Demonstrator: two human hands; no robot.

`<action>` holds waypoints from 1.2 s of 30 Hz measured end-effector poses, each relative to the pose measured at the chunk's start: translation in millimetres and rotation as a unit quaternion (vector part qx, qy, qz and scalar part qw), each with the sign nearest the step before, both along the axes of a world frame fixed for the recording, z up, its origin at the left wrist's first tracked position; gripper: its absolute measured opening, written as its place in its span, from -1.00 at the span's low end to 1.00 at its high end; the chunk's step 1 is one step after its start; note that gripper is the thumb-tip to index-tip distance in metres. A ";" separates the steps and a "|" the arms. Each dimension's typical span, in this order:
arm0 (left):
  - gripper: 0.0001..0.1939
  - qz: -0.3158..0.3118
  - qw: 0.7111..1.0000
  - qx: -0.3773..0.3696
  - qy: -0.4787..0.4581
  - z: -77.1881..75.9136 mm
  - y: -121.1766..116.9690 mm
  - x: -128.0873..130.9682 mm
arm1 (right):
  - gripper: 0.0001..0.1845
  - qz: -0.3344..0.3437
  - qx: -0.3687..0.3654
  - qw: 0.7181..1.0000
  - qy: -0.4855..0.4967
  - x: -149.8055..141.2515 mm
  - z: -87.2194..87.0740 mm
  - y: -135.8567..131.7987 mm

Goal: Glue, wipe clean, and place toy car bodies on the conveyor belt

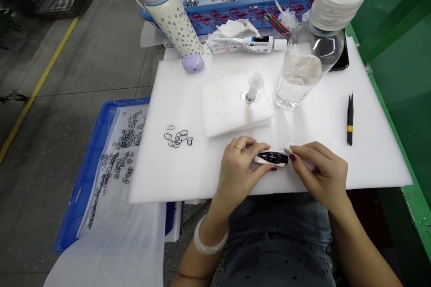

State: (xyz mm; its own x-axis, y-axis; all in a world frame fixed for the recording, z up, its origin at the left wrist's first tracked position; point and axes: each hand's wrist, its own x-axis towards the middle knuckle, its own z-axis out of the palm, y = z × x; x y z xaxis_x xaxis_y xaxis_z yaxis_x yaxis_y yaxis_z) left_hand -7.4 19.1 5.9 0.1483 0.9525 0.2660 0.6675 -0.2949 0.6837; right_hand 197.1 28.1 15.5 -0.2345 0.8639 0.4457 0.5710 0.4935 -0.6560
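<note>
My left hand (pixel 239 168) is closed around a small white and black oblong part (pixel 273 158), holding it just above the white foam sheet (pixel 188 179). My right hand (pixel 319 168) pinches a small white pad (pixel 290 148) against the part's right end. A little pile of thin black rings (pixel 177 137) lies on the foam to the left of my hands. A smaller foam block (pixel 229 107) with a clear plastic syringe-like piece (pixel 253 87) standing on it sits just beyond my hands.
A clear bottle (pixel 305 63) capped with stacked white pads stands at the right. Black tweezers (pixel 350 119) lie far right. A dotted flask (pixel 170 13), purple case (pixel 193 63) and glue tube (pixel 242 45) sit behind. A blue tray (pixel 84 170) with many rings is left.
</note>
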 end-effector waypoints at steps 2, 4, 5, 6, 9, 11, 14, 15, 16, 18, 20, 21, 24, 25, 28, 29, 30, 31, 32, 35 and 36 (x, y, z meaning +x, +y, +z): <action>-0.67 0.018 1.000 0.000 0.008 -1.4 -1.9 1.8 | -0.80 -0.009 0.038 0.999 -0.027 0.3 -2.5 -4.6; -0.68 0.007 1.000 -0.003 0.004 -1.4 -3.6 1.6 | -0.78 -0.003 0.061 0.997 -0.053 -0.3 -4.7 -6.6; -0.68 0.003 1.000 -0.004 0.000 -1.0 -4.1 1.1 | -0.77 0.007 0.065 0.996 -0.067 -1.0 -5.7 -6.7; -0.68 -0.001 1.000 -0.006 -0.004 -0.6 -4.4 0.3 | -0.76 0.018 0.065 0.994 -0.082 -1.9 -6.6 -6.6; -0.69 -0.009 1.000 -0.010 -0.004 0.8 -4.3 -1.9 | -0.72 0.035 0.074 0.987 -0.138 -5.8 -9.6 -8.0; -0.70 -0.021 1.000 -0.012 0.006 1.8 -3.9 -3.0 | -0.71 0.036 0.103 0.979 -0.170 -7.9 -11.6 -12.1; -0.72 -0.045 0.999 -0.014 0.014 2.7 -3.4 -4.5 | -0.72 0.068 0.136 0.969 -0.194 -5.3 -10.8 -19.2; -0.72 -0.050 0.999 -0.014 0.012 2.8 -3.3 -4.9 | -0.73 0.095 0.131 0.967 -0.199 -2.0 -8.5 -19.7; -0.73 -0.052 0.999 -0.013 0.010 2.7 -3.2 -5.2 | -0.72 0.127 0.116 0.965 -0.199 2.5 -4.7 -18.6; -0.73 -0.051 0.999 -0.011 0.005 2.2 -3.0 -5.6 | -0.69 0.154 0.086 0.965 -0.192 13.9 6.0 -11.1; -0.73 -0.046 0.999 -0.008 0.001 1.7 -3.0 -5.6 | -0.66 0.089 0.095 0.968 -0.213 24.5 18.3 0.9; -0.73 -0.044 0.999 -0.009 0.001 1.6 -3.0 -5.6 | -0.66 0.035 0.112 0.966 -0.232 27.6 23.3 6.7; -0.74 -0.041 0.999 -0.016 0.001 2.1 -3.1 -5.0 | -0.67 -0.032 0.148 0.952 -0.266 24.0 28.6 15.3; -0.74 -0.041 0.999 -0.019 0.002 2.5 -3.2 -4.8 | -0.68 -0.017 0.146 0.955 -0.257 18.8 26.6 14.7; -0.73 -0.040 0.999 -0.027 0.005 3.6 -3.4 -3.9 | -0.78 0.021 0.145 0.964 -0.223 0.4 14.5 7.6; -0.73 -0.038 0.999 -0.030 0.006 3.8 -3.4 -3.5 | -0.79 0.023 0.148 0.965 -0.215 -4.1 10.3 5.3; -0.73 -0.035 0.999 -0.032 0.006 3.9 -3.3 -3.3 | -0.80 0.025 0.155 0.966 -0.208 -7.1 6.9 3.7; -0.72 -0.033 0.999 -0.035 0.007 3.8 -3.2 -3.2 | -0.79 0.028 0.162 0.965 -0.202 -8.4 4.3 3.0; -0.72 -0.032 0.999 -0.036 0.009 3.5 -3.1 -3.3 | -0.78 0.031 0.171 0.965 -0.197 -8.4 2.8 3.2; -0.72 -0.037 0.999 -0.033 0.010 2.0 -3.7 -5.2 | -0.77 0.039 0.175 0.964 -0.199 -5.8 3.7 6.1; -0.72 -0.041 0.999 -0.030 0.007 1.4 -4.7 -6.3 | -0.79 0.048 0.158 0.966 -0.201 -6.0 5.2 6.4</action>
State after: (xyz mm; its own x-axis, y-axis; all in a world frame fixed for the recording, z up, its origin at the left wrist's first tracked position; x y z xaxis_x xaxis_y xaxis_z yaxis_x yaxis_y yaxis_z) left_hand -13.8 14.4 7.3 0.2297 0.9511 0.2062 0.6522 -0.3077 0.6928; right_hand 191.1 34.5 20.7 -0.5161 0.6656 0.5391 0.6894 0.6963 -0.1997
